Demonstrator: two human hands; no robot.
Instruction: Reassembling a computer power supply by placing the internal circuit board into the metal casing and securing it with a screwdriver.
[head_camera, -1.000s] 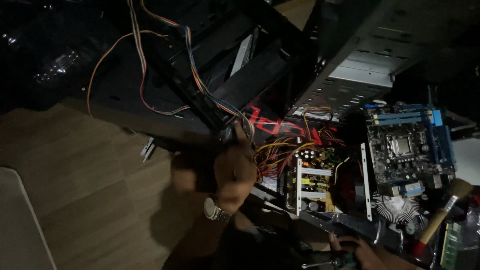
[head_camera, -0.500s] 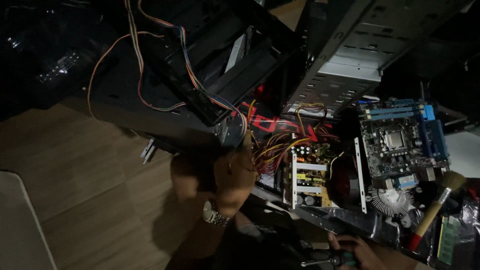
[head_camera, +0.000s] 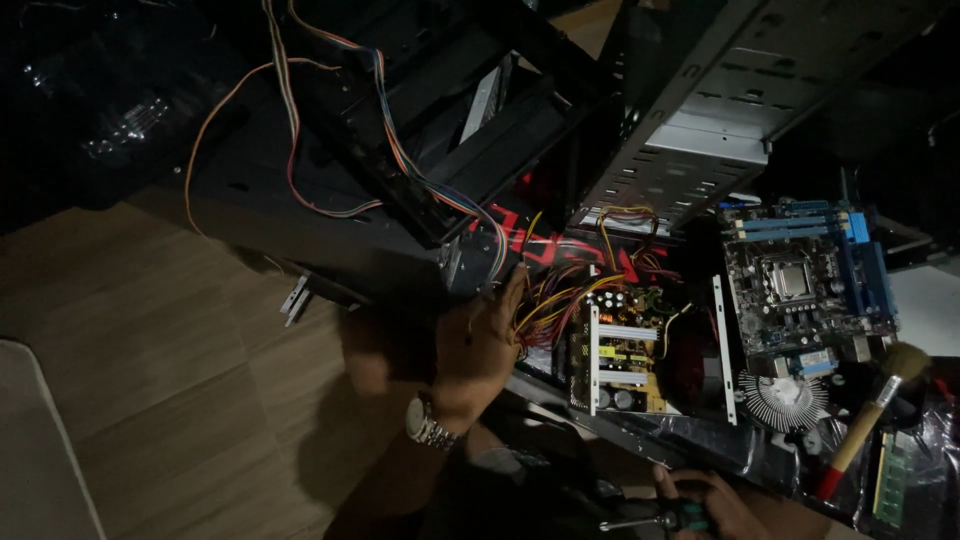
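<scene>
My left hand (head_camera: 478, 345), with a metal wristwatch (head_camera: 430, 423) on the wrist, rests against the left side of an opened power supply (head_camera: 622, 345); its fingers touch the bundle of yellow, red and orange wires (head_camera: 560, 295). My right hand (head_camera: 715, 505) is at the bottom edge, closed around a screwdriver (head_camera: 655, 518) with a dark handle and the shaft pointing left. A black computer case (head_camera: 520, 120) lies open behind the power supply, with coloured ribbon cables (head_camera: 350, 120) trailing across it.
A blue motherboard (head_camera: 805, 280) lies to the right, with a round finned cooler (head_camera: 785, 400) below it. A brush with a wooden and red handle (head_camera: 865, 420) lies at the far right beside a green memory stick (head_camera: 890, 480). Wooden floor (head_camera: 150, 360) fills the left.
The view has drifted slightly. My left hand has moved up and right, closer to the wires at the power supply. My right hand still holds the screwdriver at the bottom edge.
</scene>
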